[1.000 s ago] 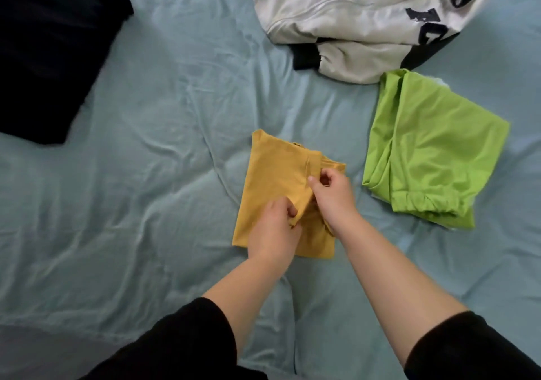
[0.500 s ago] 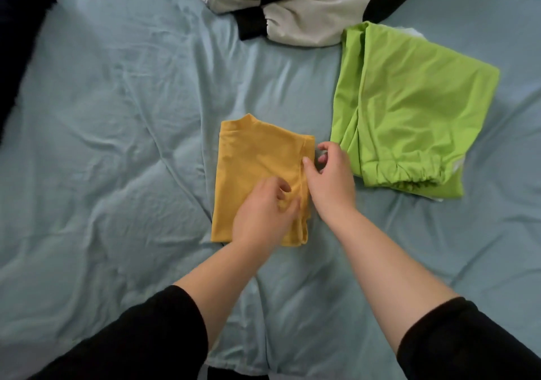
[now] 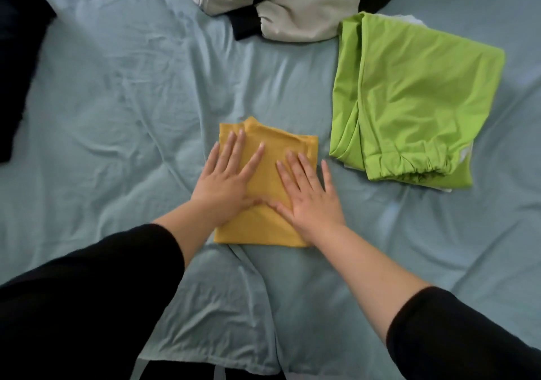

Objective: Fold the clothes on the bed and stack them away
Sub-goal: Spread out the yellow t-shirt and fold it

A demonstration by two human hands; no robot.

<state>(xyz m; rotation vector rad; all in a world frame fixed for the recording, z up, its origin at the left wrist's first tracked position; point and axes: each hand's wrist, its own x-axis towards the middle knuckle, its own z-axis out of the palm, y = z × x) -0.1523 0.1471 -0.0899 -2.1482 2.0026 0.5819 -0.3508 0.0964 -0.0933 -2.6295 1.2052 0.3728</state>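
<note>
Nearest, two black sleeves, the left one [image 3: 87, 292] and the right one [image 3: 462, 335], end at bare forearms. Beyond them the left hand [image 3: 225, 186] and the right hand [image 3: 313, 198] lie palm down, fingers straight and spread, pressing on the folded mustard-yellow garment [image 3: 263, 227]. The thumb tips nearly meet. The garment is a matte knit rectangle, flat at mid-bed on the creased pale blue-green sheet [image 3: 117, 101]. The right little finger lies off its edge on the sheet. Just right of it and apart lies a smooth, folded lime-green garment [image 3: 415, 95] with a gathered elastic hem. Farthest, a rumpled cream-and-black zip jacket [image 3: 292, 19] touches its top corner. A black cloth [image 3: 17, 57] lies at far left.
</note>
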